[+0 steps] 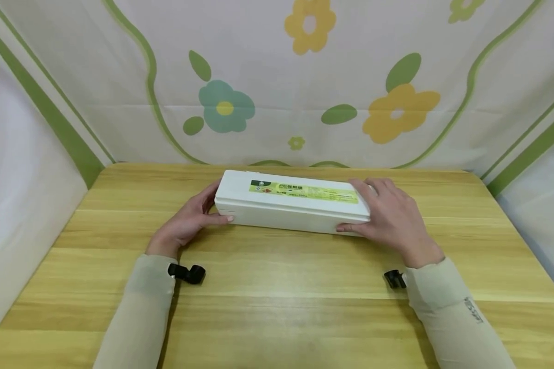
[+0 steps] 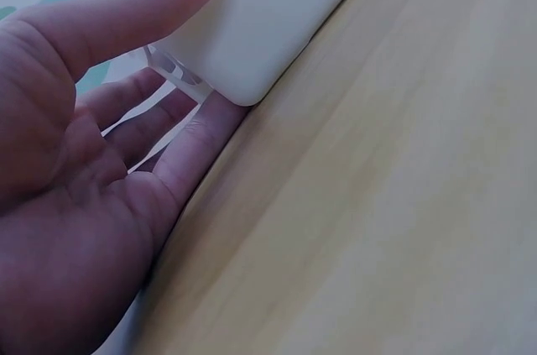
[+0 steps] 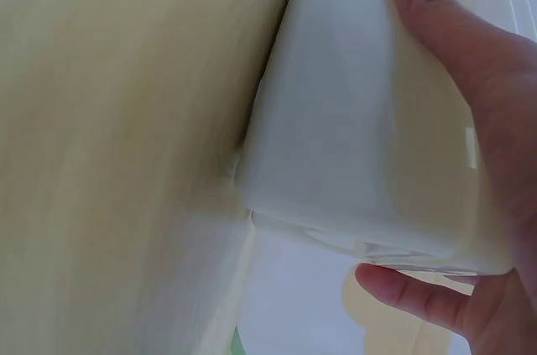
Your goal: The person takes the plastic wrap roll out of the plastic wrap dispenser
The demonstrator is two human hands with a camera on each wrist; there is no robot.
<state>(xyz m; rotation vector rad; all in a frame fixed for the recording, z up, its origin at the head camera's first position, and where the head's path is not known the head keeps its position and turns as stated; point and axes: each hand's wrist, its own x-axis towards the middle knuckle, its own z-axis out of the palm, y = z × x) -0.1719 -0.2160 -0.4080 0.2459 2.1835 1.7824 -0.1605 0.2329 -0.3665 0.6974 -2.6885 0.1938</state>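
A long white cling film box (image 1: pixel 295 218) with a green-and-yellow label (image 1: pixel 304 191) on its lid lies on the wooden table, its lid down. At the box's left end is my left hand (image 1: pixel 189 219), thumb on the front face and fingers around the end toward the back. The left wrist view shows that thumb against the white cling film box (image 2: pixel 260 19), with fingers low beside its corner. My right hand (image 1: pixel 392 215) grips the right end, thumb in front and fingers over the top and back. In the right wrist view, the box (image 3: pixel 344 128) stands close along the table surface.
The wooden table (image 1: pixel 277 307) spreads out around the box. A white curtain (image 1: pixel 277 72) with flowers and leaves hangs behind its far edge. Black wrist devices (image 1: pixel 191 274) are strapped over both beige sleeves.
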